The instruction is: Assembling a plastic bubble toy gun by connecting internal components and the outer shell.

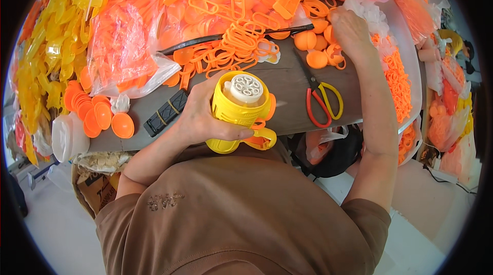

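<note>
My left hand (199,116) is closed around a yellow plastic toy body (233,118), held upright at the table's near edge. A white round nozzle (246,87) with several holes sits in its open top. Orange parts and a yellow loop show on its right side. My right hand (352,31) reaches into a pile of orange rounded caps (317,59) at the far right; its fingers curl down among them and are mostly hidden. Near that pile lie scissors (324,101) with one red and one yellow handle, blades pointing away.
Orange loop pieces (241,44) heap at the back beside a clear bag of orange parts (128,44). Yellow parts (56,49) pile up far left. Orange spoon-shaped discs (102,113) and a black banded strip (165,113) lie left. A translucent bin (415,70) of small orange pieces stands right.
</note>
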Demonstrator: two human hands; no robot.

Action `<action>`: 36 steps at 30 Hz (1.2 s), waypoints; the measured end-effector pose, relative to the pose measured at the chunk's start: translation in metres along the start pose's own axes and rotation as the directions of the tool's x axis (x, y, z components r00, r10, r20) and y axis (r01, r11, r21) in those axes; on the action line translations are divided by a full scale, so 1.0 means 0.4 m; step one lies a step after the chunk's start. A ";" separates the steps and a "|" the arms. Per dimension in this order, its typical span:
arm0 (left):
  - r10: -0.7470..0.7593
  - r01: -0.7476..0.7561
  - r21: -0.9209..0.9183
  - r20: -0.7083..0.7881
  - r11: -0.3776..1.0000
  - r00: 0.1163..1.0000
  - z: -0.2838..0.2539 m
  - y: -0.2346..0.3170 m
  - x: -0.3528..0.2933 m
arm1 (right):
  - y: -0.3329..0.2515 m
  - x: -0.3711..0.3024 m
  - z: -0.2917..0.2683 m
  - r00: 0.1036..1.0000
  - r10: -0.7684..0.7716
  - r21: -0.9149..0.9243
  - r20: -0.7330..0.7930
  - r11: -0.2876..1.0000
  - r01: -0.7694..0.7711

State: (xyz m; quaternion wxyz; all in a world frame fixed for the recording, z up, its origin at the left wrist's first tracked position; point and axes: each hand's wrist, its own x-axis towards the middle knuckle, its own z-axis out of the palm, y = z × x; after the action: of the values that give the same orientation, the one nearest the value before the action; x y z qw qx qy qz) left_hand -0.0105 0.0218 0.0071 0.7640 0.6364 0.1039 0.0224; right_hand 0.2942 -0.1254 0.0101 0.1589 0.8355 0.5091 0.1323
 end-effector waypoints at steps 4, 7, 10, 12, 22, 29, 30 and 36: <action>-0.014 0.014 0.032 -0.018 0.999 1.000 -0.002 -0.004 -0.004 | 0.008 -0.027 -0.067 0.997 0.059 0.078 -0.048 0.995 -0.055; 0.000 0.001 0.029 -0.043 1.000 0.999 -0.006 -0.004 -0.016 | 0.003 -0.067 -0.126 0.982 0.146 0.407 -0.118 0.909 -0.086; -0.032 0.033 0.024 -0.046 0.999 0.998 -0.024 -0.009 -0.029 | -0.068 -0.137 -0.162 0.982 0.048 0.978 0.185 0.090 -0.188; -0.064 0.064 -0.008 -0.045 0.998 0.997 -0.026 -0.008 -0.034 | -0.135 -0.164 -0.123 0.952 -0.179 0.967 0.248 -0.012 -0.254; -0.126 0.123 -0.066 -0.050 0.990 0.991 -0.022 -0.014 -0.048 | -0.255 -0.211 -0.085 0.997 0.071 0.848 0.010 0.529 -0.046; -0.111 0.105 -0.095 -0.060 0.990 0.992 0.008 -0.037 -0.044 | -0.344 -0.251 -0.073 0.997 0.039 0.575 -0.059 0.818 0.002; -0.060 0.054 -0.105 -0.053 0.993 0.997 0.015 -0.040 -0.039 | -0.340 -0.247 -0.066 0.998 0.034 0.578 -0.062 0.816 0.008; -0.106 0.106 -0.095 0.010 0.990 0.994 0.030 -0.037 -0.028 | -0.212 -0.224 -0.078 0.998 0.057 0.951 0.034 0.306 -0.050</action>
State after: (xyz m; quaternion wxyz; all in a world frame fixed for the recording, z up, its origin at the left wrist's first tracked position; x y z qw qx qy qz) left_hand -0.0205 0.0053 -0.0040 0.7938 0.5930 0.1343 -0.0149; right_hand 0.1739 -0.1647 -0.0006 -0.3691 0.7849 0.4621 -0.1847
